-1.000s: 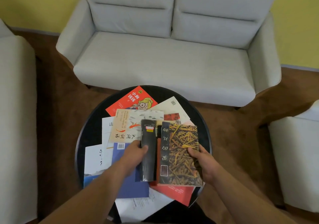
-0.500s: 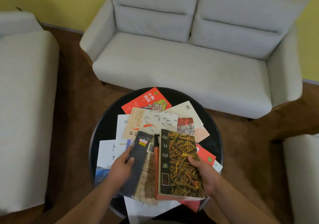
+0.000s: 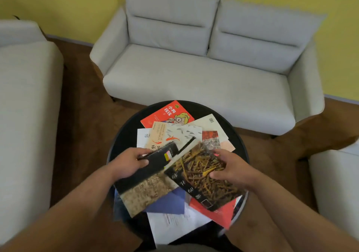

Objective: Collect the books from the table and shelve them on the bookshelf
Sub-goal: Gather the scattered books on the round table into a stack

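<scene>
Above a round black table (image 3: 120, 141), the left hand (image 3: 129, 161) grips a black-and-tan paperback (image 3: 147, 185); the right hand (image 3: 230, 169) clamps a book with a golden twig cover (image 3: 202, 176). Other books still litter the table. No bookshelf shows; shelving seemingly hasn't begun.
</scene>
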